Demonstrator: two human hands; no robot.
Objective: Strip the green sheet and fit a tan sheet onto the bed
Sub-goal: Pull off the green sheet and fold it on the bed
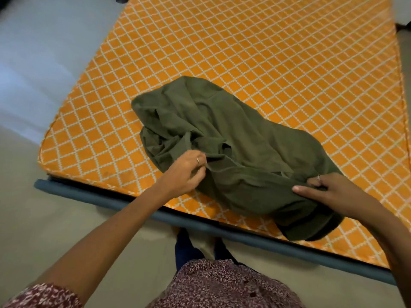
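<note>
The green sheet (233, 156) lies bunched in a loose heap on the bare orange mattress (266, 63), close to the bed's near edge and reaching toward its near right corner, where a dark-banded fold hangs just over the edge. The left hand (186, 172) pinches a fold at the heap's left side, its fingers (201, 166) curled into the cloth. The right hand (329, 192) grips the heap's near right part, thumb stretched across the fabric, the other fingers bent into it. A grey-blue bed frame rail (200, 225) runs along the near edge
</note>
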